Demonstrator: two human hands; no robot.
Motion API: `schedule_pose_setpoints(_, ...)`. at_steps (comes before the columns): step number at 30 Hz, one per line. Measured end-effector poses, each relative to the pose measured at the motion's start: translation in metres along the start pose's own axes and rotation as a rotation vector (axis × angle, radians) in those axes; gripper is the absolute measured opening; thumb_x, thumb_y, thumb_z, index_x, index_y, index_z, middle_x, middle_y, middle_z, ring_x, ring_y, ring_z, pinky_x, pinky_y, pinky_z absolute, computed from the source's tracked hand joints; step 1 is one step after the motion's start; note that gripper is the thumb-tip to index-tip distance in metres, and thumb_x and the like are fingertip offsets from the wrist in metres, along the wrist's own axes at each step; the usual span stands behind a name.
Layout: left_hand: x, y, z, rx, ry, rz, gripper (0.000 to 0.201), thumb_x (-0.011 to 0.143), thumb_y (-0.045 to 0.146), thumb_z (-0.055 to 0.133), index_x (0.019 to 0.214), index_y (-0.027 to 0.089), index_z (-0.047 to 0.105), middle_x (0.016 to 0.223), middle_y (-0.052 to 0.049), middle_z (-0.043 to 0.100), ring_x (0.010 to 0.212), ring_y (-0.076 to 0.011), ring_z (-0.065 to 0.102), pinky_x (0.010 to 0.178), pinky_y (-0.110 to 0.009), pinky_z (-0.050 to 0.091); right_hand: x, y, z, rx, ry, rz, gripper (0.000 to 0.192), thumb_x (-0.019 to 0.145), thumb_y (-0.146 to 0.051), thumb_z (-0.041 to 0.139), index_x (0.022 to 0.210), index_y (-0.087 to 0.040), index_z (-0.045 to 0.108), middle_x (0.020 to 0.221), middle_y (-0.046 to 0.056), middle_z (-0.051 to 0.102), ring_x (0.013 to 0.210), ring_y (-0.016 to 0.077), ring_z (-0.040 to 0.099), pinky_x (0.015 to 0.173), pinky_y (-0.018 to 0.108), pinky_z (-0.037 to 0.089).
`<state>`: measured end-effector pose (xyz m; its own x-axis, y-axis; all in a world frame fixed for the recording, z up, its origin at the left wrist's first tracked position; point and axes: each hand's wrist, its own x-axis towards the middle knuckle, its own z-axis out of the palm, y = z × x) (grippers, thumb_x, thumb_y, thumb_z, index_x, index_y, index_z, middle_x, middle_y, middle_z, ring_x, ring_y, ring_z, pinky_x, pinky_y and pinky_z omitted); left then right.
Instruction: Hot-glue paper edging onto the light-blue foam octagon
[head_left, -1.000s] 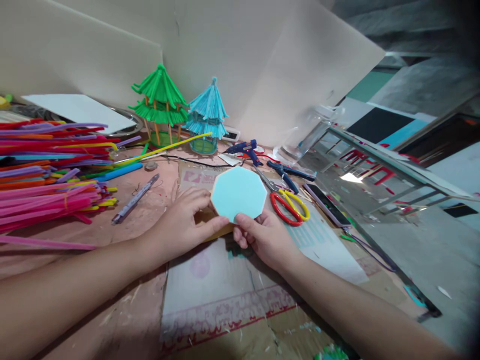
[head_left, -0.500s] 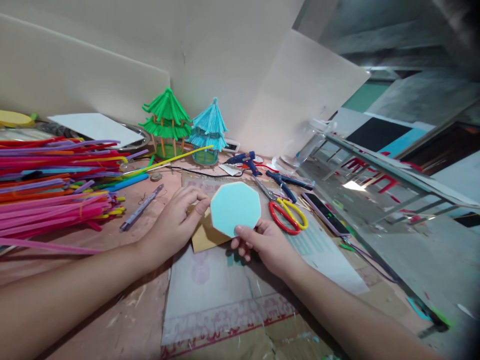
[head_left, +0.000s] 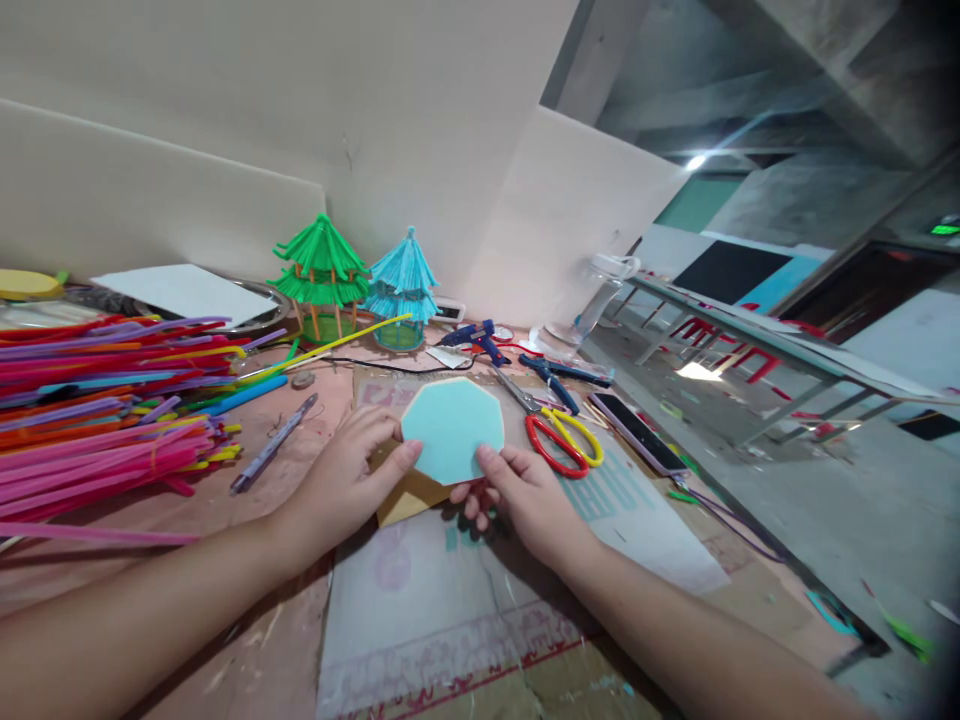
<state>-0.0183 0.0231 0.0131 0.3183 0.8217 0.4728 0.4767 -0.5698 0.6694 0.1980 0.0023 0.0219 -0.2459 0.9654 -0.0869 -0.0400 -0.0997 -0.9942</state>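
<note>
Pinkish worktable (head_left: 247,640), scuffed, glue-flecked. Far left: big heap of coloured pipe cleaners (head_left: 97,400). Pen (head_left: 274,442) just right of the heap. Printed paper sheet (head_left: 465,590) near centre. Far centre: green pagoda model (head_left: 321,275), blue pagoda model (head_left: 403,285) beside it. Right of those: blue glue gun (head_left: 476,338), pliers (head_left: 559,375), red-and-yellow scissors (head_left: 559,440), phone (head_left: 637,432).

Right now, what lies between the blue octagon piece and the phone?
In the head view, scissors with red and yellow handles lie between the blue octagon piece and the phone.
</note>
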Motion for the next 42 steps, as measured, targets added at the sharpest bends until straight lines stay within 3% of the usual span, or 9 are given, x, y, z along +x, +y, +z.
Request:
schedule_pose_setpoints(7,0.001,-0.003,0.000,-0.008,-0.009,0.004,0.036,0.100,0.041,0.042,0.073,0.021,0.053,0.080,-0.002,0.059,0.085,-0.0203,0.055,0.079,-0.033,0.045,-0.001,-0.001,-0.001,-0.058,0.022,-0.062,0.051,0.083,-0.067,0.062,0.073,-0.016,0.061,0.066,0.006,0.072,0.046,0.0098,0.058,0.045,0.022,0.048)
schedule_pose_setpoints(14,0.002,0.000,0.001,-0.073,-0.035,-0.004,0.036,0.098,0.042,0.048,0.075,0.019,0.063,0.087,-0.004,0.063,0.091,-0.0217,0.058,0.084,-0.035,0.046,0.001,-0.004,-0.003,-0.082,0.089,-0.106,0.044,0.073,-0.059,0.076,0.075,-0.017,0.062,0.062,0.002,0.068,0.051,0.0114,0.058,0.047,0.023,0.046)
schedule_pose_setpoints(20,-0.003,0.009,0.010,-0.233,-0.090,0.001,0.031,0.099,0.038,0.050,0.084,0.020,0.070,0.097,-0.005,0.068,0.101,-0.0217,0.061,0.093,-0.035,0.047,-0.004,-0.002,0.015,-0.163,0.059,-0.171,0.041,0.075,-0.057,0.073,0.075,-0.018,0.061,0.063,0.001,0.061,0.057,0.0130,0.055,0.056,0.027,0.045)
schedule_pose_setpoints(25,-0.003,0.001,0.007,0.095,-0.039,0.115,0.021,0.097,0.030,0.051,0.097,0.020,0.070,0.106,-0.007,0.066,0.106,-0.0245,0.058,0.096,-0.042,0.044,0.002,-0.016,0.004,-0.327,0.205,-0.204,0.021,0.079,-0.040,0.064,0.082,-0.021,0.056,0.067,-0.002,0.056,0.057,0.0133,0.050,0.054,0.027,0.042)
schedule_pose_setpoints(29,-0.003,-0.012,0.009,0.339,-0.161,0.093,0.022,0.093,0.033,0.055,0.103,0.016,0.067,0.113,-0.010,0.063,0.111,-0.0294,0.056,0.098,-0.048,0.044,0.015,-0.035,-0.016,-0.765,0.077,-0.105,0.008,0.073,-0.028,0.055,0.073,-0.020,0.054,0.065,-0.002,0.055,0.061,0.0151,0.051,0.059,0.028,0.042)
schedule_pose_setpoints(34,-0.005,-0.013,0.012,0.392,-0.245,0.086,0.030,0.092,0.037,0.054,0.108,0.014,0.064,0.112,-0.011,0.063,0.108,-0.0293,0.058,0.097,-0.048,0.047,0.029,-0.045,-0.005,-1.108,0.064,-0.187,0.010,0.075,-0.027,0.052,0.077,-0.019,0.057,0.070,0.001,0.060,0.063,0.0173,0.052,0.061,0.030,0.042)
schedule_pose_setpoints(38,-0.006,-0.009,0.011,0.446,-0.261,0.092,0.030,0.092,0.038,0.053,0.107,0.014,0.062,0.111,-0.012,0.062,0.109,-0.0310,0.057,0.097,-0.049,0.046,0.037,-0.028,0.007,-1.037,0.137,-0.336,0.019,0.083,-0.035,0.053,0.086,-0.018,0.062,0.079,0.004,0.065,0.072,0.0199,0.057,0.070,0.034,0.046)
schedule_pose_setpoints(42,-0.006,-0.007,0.010,0.486,-0.279,0.094,0.028,0.092,0.038,0.054,0.104,0.014,0.061,0.109,-0.012,0.062,0.108,-0.0314,0.057,0.096,-0.048,0.046,0.041,-0.005,0.002,-0.846,0.221,-0.341,0.024,0.084,-0.041,0.060,0.087,-0.018,0.063,0.080,0.004,0.067,0.076,0.0211,0.060,0.074,0.036,0.049)
